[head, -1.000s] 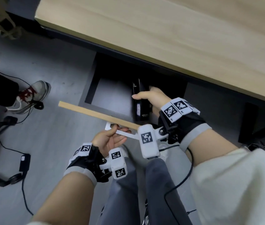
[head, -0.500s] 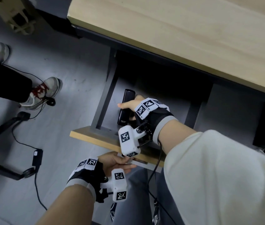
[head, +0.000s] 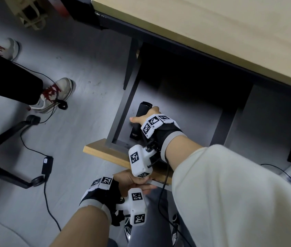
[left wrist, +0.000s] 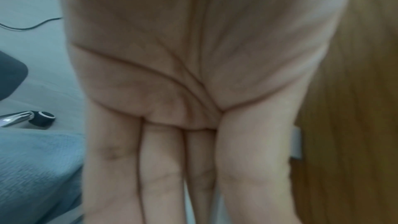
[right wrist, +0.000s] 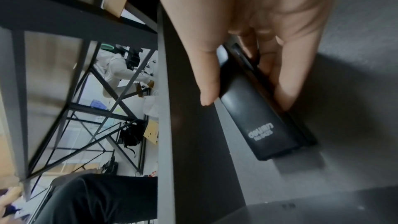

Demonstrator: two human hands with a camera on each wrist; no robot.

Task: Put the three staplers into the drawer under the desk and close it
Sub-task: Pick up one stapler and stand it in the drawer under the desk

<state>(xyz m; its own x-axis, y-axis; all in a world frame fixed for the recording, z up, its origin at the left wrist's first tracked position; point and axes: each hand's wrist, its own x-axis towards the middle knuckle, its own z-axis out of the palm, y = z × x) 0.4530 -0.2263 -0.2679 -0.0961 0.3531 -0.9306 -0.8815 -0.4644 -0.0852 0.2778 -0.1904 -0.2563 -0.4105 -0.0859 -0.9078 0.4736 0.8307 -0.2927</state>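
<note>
The drawer (head: pixel 185 113) under the desk stands pulled out, dark grey inside, with a wooden front (head: pixel 105 154). My right hand (head: pixel 143 114) reaches into its front left corner and grips a black stapler (head: pixel 137 129) between thumb and fingers. The right wrist view shows the stapler (right wrist: pixel 264 125) low beside the left drawer wall (right wrist: pixel 165 108), my right hand (right wrist: pixel 247 98) around it. Whether it touches the floor I cannot tell. My left hand (head: pixel 146 182) holds the pale drawer handle (left wrist: pixel 297 144) below the front. No other stapler shows.
The wooden desktop (head: pixel 212 32) overhangs the back of the drawer. Another person's legs and sneakers (head: pixel 55 93) stand on the floor to the left, near a black chair base (head: pixel 7 139), cables and a power adapter (head: pixel 46 163). My knees (head: pixel 150 229) sit just below the drawer front.
My right hand has carried the stapler from the middle of the drawer down toward its left wall and front. My left hand stays on the handle.
</note>
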